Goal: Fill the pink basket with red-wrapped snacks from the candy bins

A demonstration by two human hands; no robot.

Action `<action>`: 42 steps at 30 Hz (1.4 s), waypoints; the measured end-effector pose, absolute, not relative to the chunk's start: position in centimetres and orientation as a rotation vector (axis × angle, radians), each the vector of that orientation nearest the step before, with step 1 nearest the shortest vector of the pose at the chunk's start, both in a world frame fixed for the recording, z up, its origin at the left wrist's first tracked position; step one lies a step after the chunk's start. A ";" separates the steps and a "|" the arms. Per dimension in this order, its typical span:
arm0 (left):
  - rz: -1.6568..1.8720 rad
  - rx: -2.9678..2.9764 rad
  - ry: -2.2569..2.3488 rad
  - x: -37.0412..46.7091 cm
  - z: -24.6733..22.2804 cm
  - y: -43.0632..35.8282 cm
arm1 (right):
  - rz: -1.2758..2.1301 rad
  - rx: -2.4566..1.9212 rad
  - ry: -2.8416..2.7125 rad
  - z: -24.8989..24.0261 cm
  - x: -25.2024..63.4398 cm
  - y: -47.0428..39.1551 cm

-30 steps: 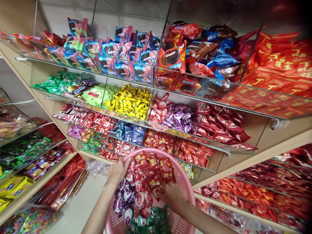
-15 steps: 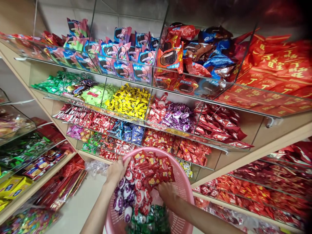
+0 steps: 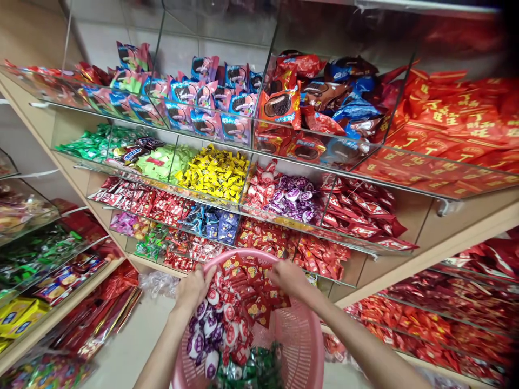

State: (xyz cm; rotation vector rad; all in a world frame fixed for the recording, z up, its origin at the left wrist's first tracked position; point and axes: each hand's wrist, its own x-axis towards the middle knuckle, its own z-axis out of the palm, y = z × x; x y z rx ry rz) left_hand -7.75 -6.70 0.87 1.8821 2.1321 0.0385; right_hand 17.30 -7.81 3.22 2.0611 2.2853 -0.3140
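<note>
A pink plastic basket (image 3: 317, 329) with slotted sides is in front of me, tilted so that I see into it. My left hand (image 3: 192, 287) is closed on its left rim, thumb towards the inside. My right hand (image 3: 288, 278) is over the far right part of the basket, at the edge of a pile of red candy packets (image 3: 258, 312). Its fingers are curled against these packets; what they pinch, if anything, is hidden. Purple-and-white wrapped candies (image 3: 198, 346), red-and-white wrapped candies (image 3: 232, 330) and green wrapped candies (image 3: 253, 370) lie nearer to me inside.
Glass-fronted shelves (image 3: 170, 186) of sorted sweets rise ahead, with yellow candies (image 3: 214, 173) and red packets (image 3: 322, 254) just beyond the basket. More shelves stand left and right. Plastic bags (image 3: 159, 283) lie on the pale floor (image 3: 133, 335) at the left.
My right hand has risen from the middle of the basket towards its far rim, beside the red packets. My left hand still grips the rim. The view has shifted slightly.
</note>
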 end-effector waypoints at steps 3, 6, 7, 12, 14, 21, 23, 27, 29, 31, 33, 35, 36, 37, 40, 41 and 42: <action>0.039 1.853 2.126 -7.6 1.3 -6.9 | -0.371 2.372 2.247 3.4 18.7 -3.3; 0.044 1.855 2.112 -7.7 1.4 -6.9 | -0.491 2.578 2.118 1.6 19.0 -0.1; 0.043 1.859 2.114 -7.7 1.4 -6.9 | -0.512 2.615 2.082 0.8 19.0 0.7; 0.039 1.864 2.128 -7.8 1.1 -6.7 | -0.645 2.740 1.975 -1.9 18.9 2.7; 0.044 1.861 2.133 -7.9 0.9 -6.6 | -0.661 2.790 1.954 -2.3 18.8 3.0; 0.058 1.870 2.122 -8.1 0.3 -6.5 | -0.756 2.913 1.739 -2.6 18.3 4.5; 0.063 1.865 2.125 -8.1 0.4 -6.5 | -0.794 2.941 1.665 -2.7 18.2 4.9; 0.073 1.846 2.127 -8.0 0.7 -6.6 | -0.822 2.999 1.582 -2.8 18.0 5.2; 0.067 1.839 2.124 -8.0 0.8 -6.6 | -0.817 3.021 1.582 -2.8 17.9 5.1; 0.063 1.843 2.121 -8.0 0.8 -6.5 | -0.809 3.038 1.599 -2.6 17.8 4.9; 0.064 1.858 2.121 -8.0 0.9 -6.6 | -0.802 3.058 1.623 -2.5 17.8 4.7; 0.061 1.867 2.126 -8.0 0.9 -6.6 | -0.790 3.086 1.662 -2.5 17.9 4.5; 0.055 1.867 2.127 -7.9 1.0 -6.6 | -0.780 3.102 1.685 -2.4 17.9 4.4; 0.048 1.866 2.126 -7.9 1.0 -6.6 | -0.769 3.119 1.708 -2.4 18.0 4.3; 0.042 1.877 2.127 -7.9 0.9 -6.6 | -0.747 3.139 1.804 -2.1 18.3 3.9; 0.041 1.883 2.126 -7.9 0.9 -6.5 | -0.744 3.132 1.847 -1.9 18.4 3.6; 0.037 1.887 2.125 -7.9 0.9 -6.5 | -0.744 3.122 1.887 -1.7 18.6 3.3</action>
